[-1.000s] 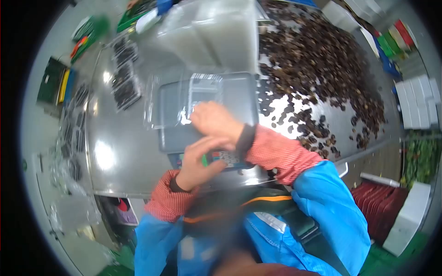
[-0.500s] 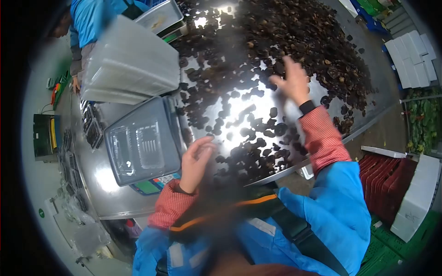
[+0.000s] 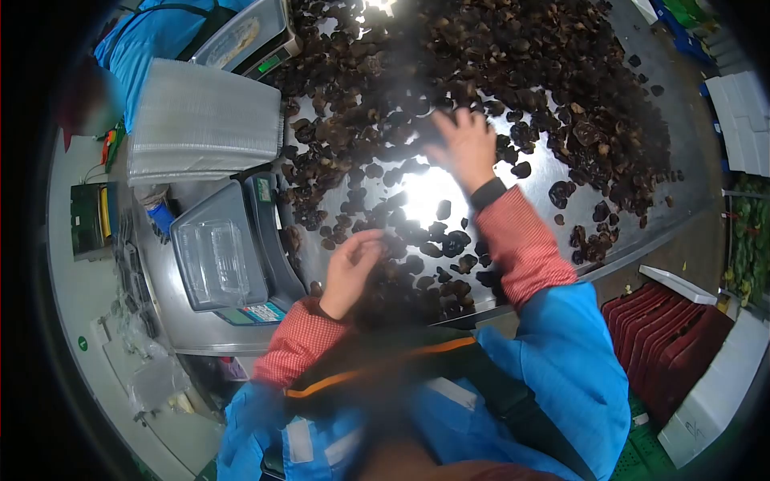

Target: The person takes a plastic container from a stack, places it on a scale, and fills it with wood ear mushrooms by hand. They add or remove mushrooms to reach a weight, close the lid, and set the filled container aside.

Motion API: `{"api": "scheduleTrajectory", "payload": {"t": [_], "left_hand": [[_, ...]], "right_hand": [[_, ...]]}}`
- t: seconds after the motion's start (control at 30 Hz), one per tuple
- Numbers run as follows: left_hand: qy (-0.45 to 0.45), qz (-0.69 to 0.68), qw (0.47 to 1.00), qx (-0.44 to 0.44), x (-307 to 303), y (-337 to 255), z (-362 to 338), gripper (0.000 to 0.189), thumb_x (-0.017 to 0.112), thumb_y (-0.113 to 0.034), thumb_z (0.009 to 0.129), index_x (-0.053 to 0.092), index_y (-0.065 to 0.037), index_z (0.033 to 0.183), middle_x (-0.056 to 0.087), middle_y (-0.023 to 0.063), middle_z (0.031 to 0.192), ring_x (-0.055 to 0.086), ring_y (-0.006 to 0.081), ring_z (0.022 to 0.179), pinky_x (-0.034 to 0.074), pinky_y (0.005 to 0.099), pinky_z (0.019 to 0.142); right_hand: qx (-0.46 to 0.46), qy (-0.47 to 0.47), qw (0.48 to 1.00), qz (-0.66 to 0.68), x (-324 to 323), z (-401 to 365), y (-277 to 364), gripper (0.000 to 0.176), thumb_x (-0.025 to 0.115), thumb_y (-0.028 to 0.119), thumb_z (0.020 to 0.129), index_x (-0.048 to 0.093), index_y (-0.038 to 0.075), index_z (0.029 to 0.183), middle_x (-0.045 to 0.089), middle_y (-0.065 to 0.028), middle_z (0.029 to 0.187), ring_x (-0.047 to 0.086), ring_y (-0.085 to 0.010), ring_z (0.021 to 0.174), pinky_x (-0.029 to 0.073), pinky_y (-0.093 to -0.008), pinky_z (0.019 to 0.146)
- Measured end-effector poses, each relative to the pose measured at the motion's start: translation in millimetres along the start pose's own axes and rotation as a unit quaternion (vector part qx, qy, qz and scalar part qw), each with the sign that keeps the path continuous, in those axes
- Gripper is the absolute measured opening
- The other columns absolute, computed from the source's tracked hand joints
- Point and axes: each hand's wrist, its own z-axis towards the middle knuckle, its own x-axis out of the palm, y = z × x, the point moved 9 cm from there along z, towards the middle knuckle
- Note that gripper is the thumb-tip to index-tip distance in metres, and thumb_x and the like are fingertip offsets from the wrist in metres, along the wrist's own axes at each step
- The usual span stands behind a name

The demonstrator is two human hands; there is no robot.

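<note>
Dark brown, curled pieces that look like wood ear mushrooms (image 3: 497,48) lie in a thick heap across a steel table (image 3: 682,212). Thinner scattered pieces (image 3: 457,242) surround both hands. My right hand (image 3: 467,151) is open above the near edge of the heap, fingers spread, with nothing visible in it. Closer to me and further left, my left hand (image 3: 351,271) hovers beside the scattered pieces. Its fingers are loosely bent and apart, and I see nothing held. Left of it, a clear plastic punnet (image 3: 218,260) sits in a grey tray (image 3: 186,280) on a scale (image 3: 269,313).
A tall stack of clear plastic punnets (image 3: 200,120) stands behind the scale. Beyond it are a second scale with a tray (image 3: 241,36) and a person in blue (image 3: 144,48). Dark red crates (image 3: 666,345) and white boxes (image 3: 718,385) stand at the right.
My right hand has moved left over the pieces, fingers still spread. My left hand has shifted slightly right relative to the scale. The view has turned a little.
</note>
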Motion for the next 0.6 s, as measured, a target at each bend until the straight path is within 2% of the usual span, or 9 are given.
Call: {"api": "scheduleTrajectory", "payload": {"t": [0.1,0.13,0.23,0.27,0.3,0.33,0.43,0.5,0.6], "left_hand": [[0.01,0.054,0.998,0.024,11,-8,12,0.029,0.057,-0.007,0.098,0.058,0.0,0.126,0.068,0.0049,0.102,0.062,0.0096,0.091,0.05,0.0241,0.084],[0.01,0.046,0.999,0.023,13,-8,14,0.029,0.057,-0.007,0.098,0.058,0.0,0.126,0.068,0.0048,0.102,0.062,0.0097,0.091,0.05,0.0241,0.084],[0.009,0.027,0.999,0.022,12,-5,20,0.028,0.057,-0.007,0.098,0.058,0.0,0.125,0.068,0.0046,0.101,0.062,0.0096,0.091,0.05,0.0241,0.084],[0.007,0.026,0.999,0.021,9,-2,20,0.028,0.057,-0.007,0.098,0.059,0.0,0.125,0.068,0.0046,0.101,0.062,0.0096,0.091,0.05,0.0241,0.084],[0.003,0.025,1.0,0.019,5,2,19,0.028,0.057,-0.007,0.098,0.059,0.0,0.125,0.068,0.0046,0.101,0.062,0.0095,0.091,0.05,0.0241,0.084],[0.001,0.027,0.999,0.018,3,6,16,0.028,0.057,-0.007,0.098,0.059,0.0,0.124,0.068,0.0045,0.101,0.062,0.0095,0.091,0.05,0.0241,0.084],[-0.004,0.037,0.999,0.012,-2,13,11,0.027,0.057,-0.007,0.098,0.059,-0.001,0.124,0.068,0.0044,0.101,0.062,0.0093,0.091,0.049,0.0239,0.085],[-0.006,0.041,0.999,-0.006,-2,18,9,0.027,0.057,-0.007,0.098,0.059,-0.001,0.124,0.068,0.0042,0.1,0.062,0.009,0.091,0.049,0.0237,0.085],[-0.018,0.017,1.0,-0.005,-2,18,15,0.026,0.057,-0.006,0.097,0.06,-0.001,0.123,0.068,0.0039,0.1,0.061,0.0087,0.091,0.049,0.0235,0.085]], "right_hand": [[-0.045,0.018,0.996,0.073,-2,-31,54,0.065,0.072,0.044,0.078,0.052,0.025,0.137,0.051,-0.0122,0.127,0.044,-0.035,0.124,0.036,-0.0595,0.101],[-0.081,-0.002,0.993,0.082,-10,-40,66,0.069,0.073,0.043,0.077,0.05,0.025,0.139,0.05,-0.0144,0.13,0.046,-0.0364,0.124,0.042,-0.0553,0.098],[-0.087,-0.052,0.981,0.165,-37,-35,50,0.071,0.074,0.041,0.076,0.048,0.025,0.14,0.052,-0.0169,0.126,0.054,-0.0367,0.114,0.05,-0.0473,0.089],[-0.052,-0.027,0.974,0.22,-45,-23,31,0.069,0.072,0.04,0.08,0.047,0.023,0.141,0.051,-0.0174,0.123,0.051,-0.0381,0.113,0.049,-0.0478,0.089],[-0.001,-0.026,0.973,0.227,-61,-8,8,0.065,0.071,0.036,0.08,0.048,0.019,0.139,0.053,-0.0175,0.115,0.054,-0.0378,0.104,0.05,-0.0477,0.083],[-0.016,-0.102,0.982,0.156,-71,8,-18,0.065,0.071,0.039,0.08,0.049,0.018,0.137,0.053,-0.0186,0.109,0.056,-0.0366,0.098,0.051,-0.0474,0.078],[0.08,-0.12,0.989,-0.028,-59,57,-105,0.073,0.068,0.056,0.082,0.046,0.02,0.142,0.054,-0.0204,0.116,0.058,-0.0363,0.1,0.049,-0.0473,0.084],[0.171,-0.033,0.984,-0.046,-42,75,-140,0.075,0.061,0.065,0.083,0.045,0.022,0.143,0.051,-0.0198,0.126,0.054,-0.0378,0.113,0.048,-0.0491,0.089],[0.111,0.049,0.991,-0.055,-1,75,-101,0.073,0.057,0.067,0.084,0.047,0.022,0.141,0.048,-0.0157,0.132,0.051,-0.0367,0.118,0.047,-0.0511,0.092]]}}
